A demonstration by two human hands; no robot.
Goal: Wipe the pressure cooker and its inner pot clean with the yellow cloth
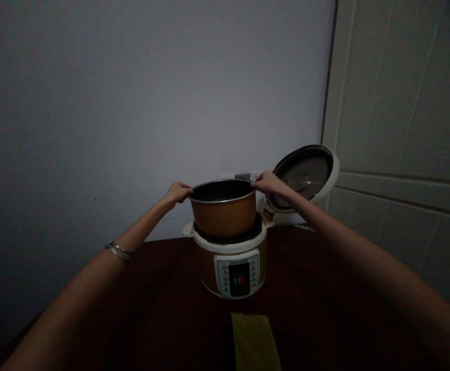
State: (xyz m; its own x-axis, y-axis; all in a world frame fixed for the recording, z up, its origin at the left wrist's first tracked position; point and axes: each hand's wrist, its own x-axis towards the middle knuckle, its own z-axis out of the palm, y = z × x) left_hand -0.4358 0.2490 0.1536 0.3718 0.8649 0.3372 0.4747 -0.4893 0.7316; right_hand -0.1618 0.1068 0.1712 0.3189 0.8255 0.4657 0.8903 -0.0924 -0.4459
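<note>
An orange-gold inner pot (223, 215) with a dark inside and a silver rim is raised partly out of the rice cooker (205, 265). My left hand (179, 192) pinches the pot's rim on the left. On the right side of the same rim, my right hand (268, 183) has its fingers closed. The cooker has a white top ring and a front control panel with a dark display. Its round lid (305, 178) stands open, tilted to the right behind my right wrist. The pot's lower part is hidden inside the cooker.
The cooker stands on a dark red surface (163, 288). A yellow-green cloth (255, 340) lies in front of it. Behind are a pale wall (170, 103) and a wall socket (242, 176). A panelled door (398, 103) is at the right.
</note>
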